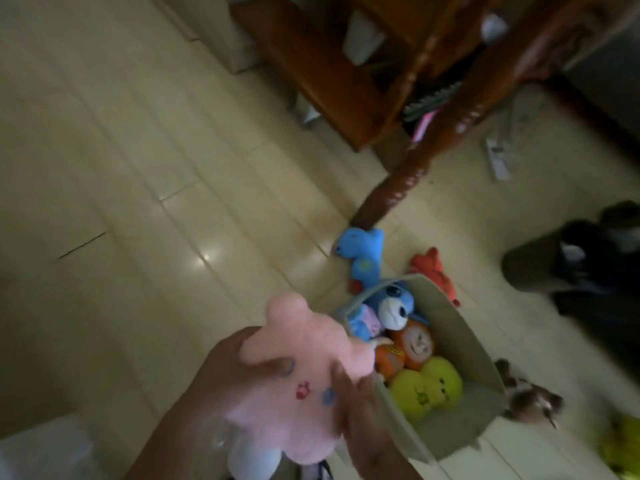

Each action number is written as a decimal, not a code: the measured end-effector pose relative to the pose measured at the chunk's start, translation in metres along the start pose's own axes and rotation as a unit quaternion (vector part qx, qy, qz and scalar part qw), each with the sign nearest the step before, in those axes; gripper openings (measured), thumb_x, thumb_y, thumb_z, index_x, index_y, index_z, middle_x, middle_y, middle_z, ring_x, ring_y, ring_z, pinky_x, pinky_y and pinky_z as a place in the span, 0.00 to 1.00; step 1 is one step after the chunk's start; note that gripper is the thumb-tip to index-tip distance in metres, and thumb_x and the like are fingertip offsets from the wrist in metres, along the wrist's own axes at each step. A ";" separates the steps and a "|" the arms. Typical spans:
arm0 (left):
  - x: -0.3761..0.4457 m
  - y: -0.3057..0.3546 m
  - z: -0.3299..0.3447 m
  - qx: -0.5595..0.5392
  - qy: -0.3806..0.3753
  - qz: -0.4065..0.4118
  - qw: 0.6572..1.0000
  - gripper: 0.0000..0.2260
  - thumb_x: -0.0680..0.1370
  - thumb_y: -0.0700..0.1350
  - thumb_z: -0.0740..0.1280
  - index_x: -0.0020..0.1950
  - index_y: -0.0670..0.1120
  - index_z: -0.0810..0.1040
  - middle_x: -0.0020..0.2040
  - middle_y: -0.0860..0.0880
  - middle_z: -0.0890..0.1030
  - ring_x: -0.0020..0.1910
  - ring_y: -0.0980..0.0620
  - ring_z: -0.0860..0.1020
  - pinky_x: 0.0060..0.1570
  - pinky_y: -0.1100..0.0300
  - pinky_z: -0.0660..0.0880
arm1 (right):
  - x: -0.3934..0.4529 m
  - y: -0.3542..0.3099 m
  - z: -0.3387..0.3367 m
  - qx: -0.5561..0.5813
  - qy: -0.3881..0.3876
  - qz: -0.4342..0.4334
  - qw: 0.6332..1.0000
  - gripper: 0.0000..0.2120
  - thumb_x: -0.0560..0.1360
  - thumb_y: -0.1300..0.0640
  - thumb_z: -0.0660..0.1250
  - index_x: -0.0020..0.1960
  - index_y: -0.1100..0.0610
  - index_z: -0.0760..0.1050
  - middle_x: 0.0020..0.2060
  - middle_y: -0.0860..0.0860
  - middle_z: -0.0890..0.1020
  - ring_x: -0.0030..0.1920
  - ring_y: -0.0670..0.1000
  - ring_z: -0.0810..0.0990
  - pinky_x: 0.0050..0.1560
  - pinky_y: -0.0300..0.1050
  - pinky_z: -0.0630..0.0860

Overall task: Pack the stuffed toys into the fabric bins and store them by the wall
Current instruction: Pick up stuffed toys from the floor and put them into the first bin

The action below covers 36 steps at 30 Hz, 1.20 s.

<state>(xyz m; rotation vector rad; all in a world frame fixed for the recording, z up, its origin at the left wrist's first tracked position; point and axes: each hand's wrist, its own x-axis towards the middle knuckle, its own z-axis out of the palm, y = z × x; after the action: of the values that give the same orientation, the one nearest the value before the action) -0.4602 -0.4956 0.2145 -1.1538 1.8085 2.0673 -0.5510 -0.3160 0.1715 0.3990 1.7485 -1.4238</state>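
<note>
Shiny floor tiles point(145, 174) lie under a bin point(460, 344) of toys. Left hand point(221, 372) and right hand point(360, 410) together grip a pink bear point(294, 382) just left of it.

Glossy cream tile floor point(145, 174), dim light; carved dark wooden furniture point(363, 81) upper right.

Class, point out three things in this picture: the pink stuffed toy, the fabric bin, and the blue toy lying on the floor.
pink stuffed toy point(304, 386), head view, on its belly.
fabric bin point(460, 344), head view, on its inner right wall.
blue toy on the floor point(363, 251), head view, on its body.
</note>
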 end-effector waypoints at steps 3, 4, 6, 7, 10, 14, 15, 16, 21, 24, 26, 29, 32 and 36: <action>0.024 0.012 0.071 0.008 -0.047 -0.037 0.998 0.25 0.53 0.53 0.82 0.47 0.48 0.84 0.41 0.49 0.86 0.39 0.55 0.83 0.35 0.63 0.77 | -0.002 0.018 -0.093 0.064 -0.065 0.078 0.993 0.52 0.46 0.42 0.85 0.66 0.51 0.71 0.58 0.52 0.84 0.58 0.56 0.82 0.56 0.61 0.79; 0.033 0.011 0.092 0.025 -0.067 -0.051 0.996 0.27 0.51 0.56 0.81 0.47 0.49 0.84 0.42 0.50 0.86 0.38 0.57 0.83 0.35 0.64 0.77 | -0.002 0.023 -0.121 0.071 -0.094 0.081 0.990 0.54 0.44 0.43 0.86 0.67 0.49 0.70 0.57 0.48 0.84 0.57 0.55 0.83 0.55 0.62 0.79; 0.047 0.009 0.137 0.068 -0.092 -0.061 0.992 0.26 0.52 0.58 0.80 0.47 0.51 0.83 0.42 0.51 0.86 0.38 0.59 0.82 0.36 0.65 0.77 | -0.003 0.026 -0.167 0.049 -0.133 0.092 0.986 0.52 0.48 0.49 0.87 0.67 0.46 0.67 0.55 0.42 0.85 0.53 0.52 0.84 0.53 0.67 0.78; 0.051 0.008 0.159 0.077 -0.089 -0.063 0.991 0.25 0.52 0.59 0.79 0.45 0.52 0.83 0.41 0.53 0.86 0.37 0.60 0.82 0.36 0.65 0.77 | -0.005 0.028 -0.187 0.055 -0.147 0.090 0.984 0.47 0.52 0.55 0.85 0.66 0.50 0.66 0.52 0.42 0.85 0.51 0.50 0.85 0.51 0.65 0.80; 0.062 0.009 0.219 0.113 -0.040 -0.073 0.990 0.21 0.53 0.61 0.76 0.43 0.56 0.81 0.40 0.58 0.85 0.37 0.62 0.82 0.38 0.64 0.77 | 0.004 0.032 -0.232 0.050 -0.052 0.065 0.995 0.42 0.56 0.59 0.82 0.66 0.54 0.67 0.53 0.50 0.85 0.53 0.53 0.85 0.50 0.61 0.82; 0.085 -0.004 0.279 0.150 -0.012 -0.076 0.986 0.17 0.62 0.51 0.77 0.49 0.54 0.81 0.44 0.53 0.85 0.46 0.52 0.83 0.40 0.61 0.78 | 0.038 0.070 -0.275 0.027 0.151 0.038 0.987 0.40 0.52 0.40 0.80 0.59 0.42 0.66 0.61 0.59 0.76 0.58 0.60 0.79 0.56 0.66 0.78; 0.093 -0.009 0.288 0.165 -0.018 -0.070 0.984 0.20 0.61 0.52 0.77 0.52 0.53 0.81 0.46 0.53 0.85 0.48 0.51 0.83 0.41 0.61 0.78 | 0.045 0.068 -0.280 0.037 0.172 0.043 0.983 0.39 0.53 0.42 0.77 0.59 0.44 0.64 0.61 0.60 0.76 0.58 0.60 0.79 0.56 0.65 0.78; 0.103 -0.014 0.296 0.183 -0.025 -0.069 0.980 0.24 0.60 0.54 0.77 0.56 0.52 0.80 0.48 0.53 0.85 0.49 0.51 0.83 0.43 0.60 0.78 | 0.049 0.052 -0.280 0.049 0.191 0.045 0.979 0.37 0.55 0.45 0.76 0.60 0.45 0.63 0.61 0.60 0.75 0.57 0.60 0.78 0.56 0.63 0.78; 0.166 -0.038 0.319 0.234 -0.007 -0.045 0.971 0.22 0.69 0.51 0.75 0.61 0.49 0.77 0.58 0.51 0.79 0.57 0.49 0.78 0.52 0.57 0.73 | 0.122 0.054 -0.291 0.056 0.231 0.063 0.969 0.29 0.74 0.64 0.69 0.70 0.56 0.60 0.59 0.57 0.73 0.57 0.61 0.75 0.55 0.56 0.75; 0.204 -0.051 0.316 0.245 0.016 -0.019 0.969 0.13 0.74 0.47 0.72 0.58 0.48 0.78 0.55 0.54 0.79 0.58 0.51 0.77 0.45 0.66 0.71 | 0.177 0.069 -0.281 0.043 0.246 0.101 0.963 0.31 0.77 0.61 0.67 0.74 0.54 0.56 0.65 0.60 0.71 0.63 0.63 0.73 0.61 0.57 0.73; 0.221 -0.056 0.308 0.228 0.042 0.011 0.973 0.10 0.74 0.45 0.72 0.54 0.51 0.78 0.50 0.59 0.79 0.51 0.61 0.78 0.41 0.73 0.71 | 0.212 0.084 -0.271 0.027 0.232 0.116 0.965 0.31 0.78 0.62 0.66 0.75 0.57 0.54 0.68 0.61 0.69 0.65 0.62 0.72 0.58 0.51 0.70; 0.247 -0.057 0.290 0.198 0.103 0.086 0.971 0.11 0.76 0.36 0.69 0.56 0.48 0.78 0.50 0.56 0.80 0.48 0.67 0.79 0.45 0.76 0.73 | 0.249 0.103 -0.251 -0.047 0.183 0.151 0.970 0.30 0.78 0.63 0.65 0.75 0.61 0.55 0.68 0.60 0.70 0.66 0.62 0.72 0.58 0.47 0.70; 0.271 -0.058 0.269 0.174 0.163 0.120 0.964 0.10 0.76 0.34 0.68 0.56 0.41 0.78 0.53 0.48 0.81 0.51 0.55 0.80 0.51 0.68 0.76 | 0.258 0.119 -0.244 -0.100 0.193 0.144 0.965 0.29 0.75 0.65 0.68 0.71 0.67 0.59 0.68 0.62 0.71 0.67 0.61 0.72 0.65 0.49 0.70; 0.276 -0.053 0.253 0.175 0.158 0.093 0.967 0.10 0.76 0.36 0.67 0.57 0.43 0.79 0.53 0.47 0.82 0.51 0.54 0.81 0.51 0.66 0.76 | 0.231 0.108 -0.260 -0.140 0.154 0.200 0.957 0.30 0.72 0.57 0.74 0.69 0.60 0.64 0.62 0.59 0.77 0.62 0.60 0.77 0.60 0.54 0.75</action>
<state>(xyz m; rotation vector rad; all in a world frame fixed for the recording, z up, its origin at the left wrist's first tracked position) -0.7301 -0.3523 -0.0087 -1.3071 2.3937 1.6141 -0.7196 -0.1011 -0.0686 0.8016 1.9447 -0.8459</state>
